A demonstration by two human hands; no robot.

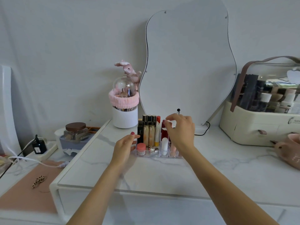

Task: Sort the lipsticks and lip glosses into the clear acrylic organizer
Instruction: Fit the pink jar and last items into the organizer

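Nearest the camera, both forearms reach out over the marble worktop (162, 172) toward the clear organizer (146, 155), which sits near the middle, just in front of the wavy mirror (186, 62). The left hand (124, 146) lies with straight, relaxed fingers flat against the organizer's left wall, grasping nothing; it seems set there to steady the tray so it does not slide. The front row holds a small pink jar (140, 147), a silvery piece and a white lip balm (164, 146). Behind them stand taller tubes, among them two gold lip glosses (149, 135) and a black lipstick (140, 133), upright so each fills its own slot. The right hand (180, 129) hovers over the right side, thumb and fingers curled toward a red lipstick (164, 129); whether the grip has closed on it or merely touches its cap I cannot tell, since the fingers hide the contact. It looks like a tube being seated or straightened. Farther back stands a white brush holder (125, 117), and at far right a cosmetics case (259, 122).
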